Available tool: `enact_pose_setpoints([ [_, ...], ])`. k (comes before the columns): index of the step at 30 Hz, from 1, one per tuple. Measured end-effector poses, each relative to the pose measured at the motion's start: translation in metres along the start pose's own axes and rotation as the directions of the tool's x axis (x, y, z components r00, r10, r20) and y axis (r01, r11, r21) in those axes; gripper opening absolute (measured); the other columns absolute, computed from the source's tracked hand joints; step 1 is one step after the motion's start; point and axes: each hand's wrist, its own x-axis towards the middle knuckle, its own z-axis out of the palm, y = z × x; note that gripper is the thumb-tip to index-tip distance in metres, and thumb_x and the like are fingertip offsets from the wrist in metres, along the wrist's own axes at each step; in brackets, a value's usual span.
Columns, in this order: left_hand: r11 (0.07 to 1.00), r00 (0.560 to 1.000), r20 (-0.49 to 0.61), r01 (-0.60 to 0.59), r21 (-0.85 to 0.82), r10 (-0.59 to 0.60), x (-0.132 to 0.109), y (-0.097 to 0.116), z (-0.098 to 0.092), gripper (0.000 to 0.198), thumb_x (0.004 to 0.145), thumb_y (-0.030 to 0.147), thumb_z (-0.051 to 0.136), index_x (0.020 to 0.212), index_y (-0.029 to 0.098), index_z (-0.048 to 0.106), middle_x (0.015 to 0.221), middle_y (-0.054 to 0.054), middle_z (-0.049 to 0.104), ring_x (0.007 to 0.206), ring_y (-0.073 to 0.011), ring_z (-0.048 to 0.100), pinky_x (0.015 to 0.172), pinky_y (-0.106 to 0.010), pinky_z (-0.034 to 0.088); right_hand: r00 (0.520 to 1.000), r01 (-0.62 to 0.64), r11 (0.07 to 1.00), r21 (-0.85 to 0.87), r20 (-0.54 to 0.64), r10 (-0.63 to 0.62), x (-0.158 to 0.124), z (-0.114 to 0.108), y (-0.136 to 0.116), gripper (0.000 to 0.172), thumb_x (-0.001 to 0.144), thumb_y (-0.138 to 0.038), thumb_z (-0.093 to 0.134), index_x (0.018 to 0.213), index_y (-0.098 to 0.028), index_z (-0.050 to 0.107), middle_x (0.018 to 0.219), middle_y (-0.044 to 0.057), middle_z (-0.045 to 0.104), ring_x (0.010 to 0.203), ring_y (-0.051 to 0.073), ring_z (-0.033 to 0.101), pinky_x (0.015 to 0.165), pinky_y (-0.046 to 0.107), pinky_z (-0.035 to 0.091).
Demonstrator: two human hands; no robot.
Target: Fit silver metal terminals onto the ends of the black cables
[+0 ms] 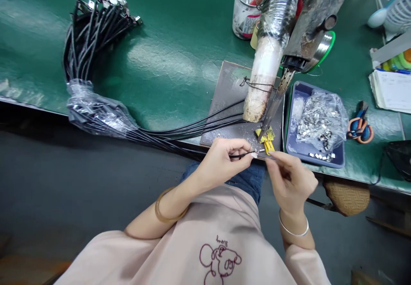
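Between the fingertips of my left hand (pixel 223 158) is one black cable (pixel 240 155), pinched near its shiny end, probably so the end won't wobble. Just past that end sits a yellow piece (pixel 269 146). A soldering iron (pixel 272 109) points down at it, held up without my hands, maybe to leave them free. My right hand (pixel 290 178) has thumb and finger nearly together beside the yellow piece; I can't tell if they hold anything. Right of them, a blue tray (pixel 291 146) keeps little metal bits (pixel 316 124) near, likely for easy reaching.

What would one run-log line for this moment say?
left hand: pinching black cable near tip | right hand: beside yellow clip | blue tray: bagged metal parts
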Motion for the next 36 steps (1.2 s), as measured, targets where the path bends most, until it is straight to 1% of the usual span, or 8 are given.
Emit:
enact_pose_setpoints([
  [5,0.998,0.998,0.034,-0.047,0.028,0.046,-0.006,-0.002,-0.001,0.018,0.088,0.018,0.062,0.071,0.013,0.061,0.059,0.005,0.042,0.056,-0.0064,0.034,0.051,-0.02,0.028,0.977,0.045,0.999,-0.02,0.208,-0.04,0.007,-0.001,-0.005,0.005,0.095,-0.018,0.066,0.098,-0.021,0.063,0.065,-0.005,0.063,0.049,0.007,0.054,0.054,0.022,0.042],
  [8,0.987,0.984,0.171,0.066,-0.145,-0.041,-0.01,-0.005,-0.007,0.016,0.091,0.023,0.063,0.08,0.012,0.066,0.061,0.002,0.056,0.055,-0.0075,0.046,0.054,-0.02,0.038,0.948,-0.121,0.978,0.172,0.311,0.062,0.006,-0.01,-0.009,0.005,0.095,-0.02,0.064,0.092,-0.022,0.061,0.059,-0.008,0.055,0.045,0.006,0.047,0.047,0.021,0.035],
  [11,0.932,0.967,0.229,0.18,-0.313,-0.11,-0.013,-0.01,-0.015,0.018,0.087,0.029,0.069,0.083,0.011,0.07,0.058,0.001,0.059,0.051,-0.0076,0.047,0.05,-0.02,0.038,0.943,-0.315,0.911,0.266,0.197,0.268,0.008,-0.027,-0.001,0.01,0.097,-0.027,0.062,0.088,-0.023,0.063,0.055,-0.008,0.05,0.043,0.007,0.042,0.042,0.022,0.029],
  [15,0.916,0.941,0.327,0.204,-0.345,-0.086,-0.014,-0.014,-0.023,0.018,0.079,0.027,0.077,0.079,0.01,0.075,0.066,-0.004,0.066,0.055,-0.0088,0.05,0.05,-0.021,0.039,0.92,-0.378,0.922,-0.082,0.075,0.384,0.026,-0.044,0.039,0.017,0.093,-0.036,0.067,0.085,-0.021,0.069,0.068,-0.002,0.063,0.053,0.01,0.05,0.054,0.026,0.036],
  [20,0.956,0.9,0.434,0.149,-0.252,-0.026,-0.009,-0.01,-0.023,0.02,0.081,0.029,0.077,0.085,0.01,0.078,0.07,-0.006,0.069,0.059,-0.0102,0.052,0.056,-0.022,0.042,0.904,-0.234,0.902,-0.364,0.26,0.34,0.049,-0.042,0.093,0.011,0.09,-0.031,0.067,0.088,-0.021,0.071,0.089,0.003,0.074,0.062,0.013,0.054,0.067,0.029,0.042],
  [25,0.945,0.965,0.26,0.122,-0.302,-0.042,-0.005,-0.009,-0.012,0.018,0.08,0.028,0.073,0.085,0.011,0.073,0.067,0.0,0.06,0.058,-0.008,0.047,0.056,-0.02,0.04,0.896,-0.209,0.895,-0.395,0.288,0.337,0.05,-0.039,0.087,0.005,0.085,-0.026,0.067,0.085,-0.021,0.068,0.079,0.001,0.07,0.061,0.013,0.055,0.065,0.029,0.039],
  [31,0.979,0.999,-0.043,0.001,-0.206,-0.011,-0.004,-0.008,0.001,0.016,0.078,0.022,0.064,0.067,0.015,0.056,0.059,0.005,0.044,0.054,-0.0062,0.037,0.052,-0.019,0.032,0.892,-0.439,0.898,0.036,-0.106,0.44,0.028,-0.041,0.026,0.013,0.088,-0.033,0.07,0.087,-0.02,0.066,0.074,-0.002,0.066,0.043,0.006,0.033,0.046,0.026,0.027],
  [36,0.998,0.984,-0.176,-0.047,-0.04,0.039,-0.007,-0.009,0.009,0.018,0.082,0.021,0.061,0.067,0.017,0.051,0.058,0.005,0.041,0.053,-0.0066,0.036,0.051,-0.021,0.03,0.883,-0.469,0.827,0.311,0.132,0.451,0.01,-0.017,-0.008,0.01,0.088,-0.031,0.074,0.09,-0.021,0.074,0.089,0.002,0.07,0.051,0.006,0.045,0.044,0.024,0.029],
])
